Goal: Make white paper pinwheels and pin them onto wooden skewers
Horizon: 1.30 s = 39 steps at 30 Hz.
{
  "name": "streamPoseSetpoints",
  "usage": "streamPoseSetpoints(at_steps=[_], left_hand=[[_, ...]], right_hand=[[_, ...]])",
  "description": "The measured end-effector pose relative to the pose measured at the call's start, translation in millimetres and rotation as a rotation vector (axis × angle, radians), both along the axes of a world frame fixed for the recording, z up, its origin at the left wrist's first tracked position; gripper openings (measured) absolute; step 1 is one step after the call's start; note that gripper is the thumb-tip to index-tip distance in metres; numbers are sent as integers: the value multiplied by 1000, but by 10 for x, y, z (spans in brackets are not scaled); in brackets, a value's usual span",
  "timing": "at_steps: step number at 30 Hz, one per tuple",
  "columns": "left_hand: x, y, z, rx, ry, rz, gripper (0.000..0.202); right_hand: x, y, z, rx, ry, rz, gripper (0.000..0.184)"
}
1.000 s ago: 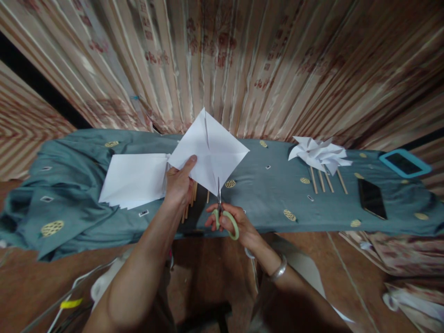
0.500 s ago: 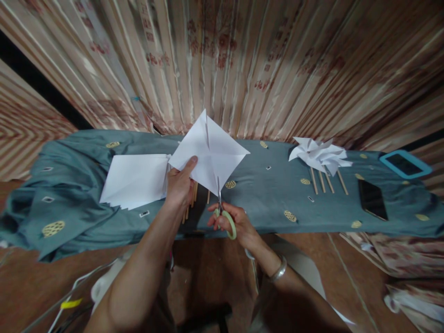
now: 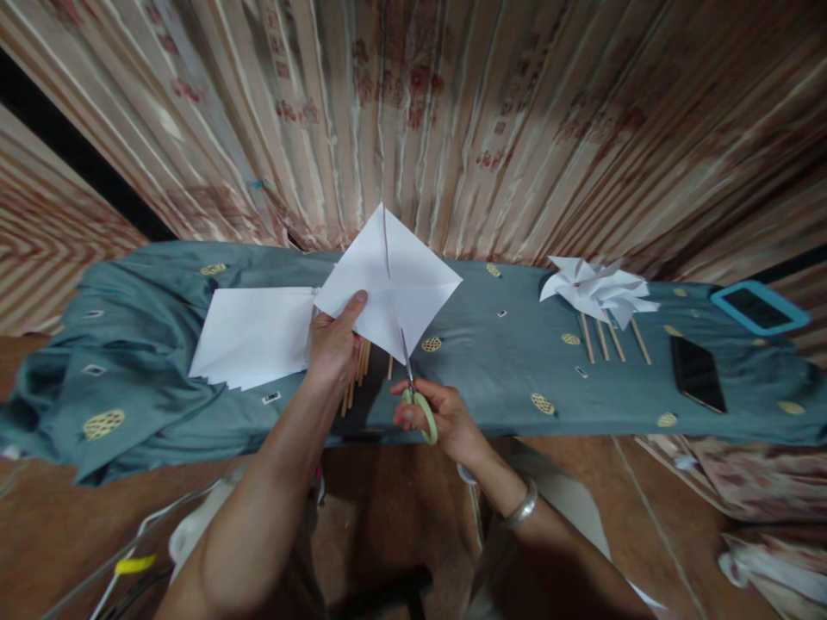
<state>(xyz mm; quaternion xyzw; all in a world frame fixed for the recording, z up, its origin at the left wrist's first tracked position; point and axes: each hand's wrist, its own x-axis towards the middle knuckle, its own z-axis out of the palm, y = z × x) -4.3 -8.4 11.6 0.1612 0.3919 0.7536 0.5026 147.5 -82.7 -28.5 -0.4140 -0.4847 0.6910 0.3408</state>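
My left hand (image 3: 332, 344) pinches the near left edge of a white square paper sheet (image 3: 391, 280), held up like a diamond above the table, thumb on top. A cut runs down from the sheet's top corner. My right hand (image 3: 436, 418) grips green-handled scissors (image 3: 417, 400). Their blades point up into the sheet's bottom corner. A silver bangle sits on my right wrist.
A teal cloth (image 3: 491, 370) covers the long table. A stack of white sheets (image 3: 255, 336) lies left, wooden sticks (image 3: 355, 375) under my left hand. Finished paper pinwheels (image 3: 598, 288) with sticks lie right, then a black phone (image 3: 696, 373) and a blue-cased device (image 3: 757, 306). Curtains hang behind.
The scissors' blades have gone a little further up into the sheet's bottom corner and tilted slightly left. My left hand keeps the sheet almost still.
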Motion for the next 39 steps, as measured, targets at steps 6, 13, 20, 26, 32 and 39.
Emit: streamPoseSetpoints(at_steps=[6,13,20,26,32,39], left_hand=[[-18,-7,9,7,-7,0,31],[26,-11,-47,-17,22,-22,34],[55,-22,-70,-7,7,-29,38],[42,-24,-52,-19,16,-33,35],[74,-42,-78,-27,23,-43,35],[91,-57,-175,-19,40,-95,35]], right_hand=[[-25,3,16,-62,32,-38,44],[-12,9,44,-9,9,-61,46],[-2,22,87,-12,0,-70,50],[-6,24,35,-25,-19,-84,46],[6,36,31,20,-33,-79,45],[13,53,50,33,-28,-93,52]])
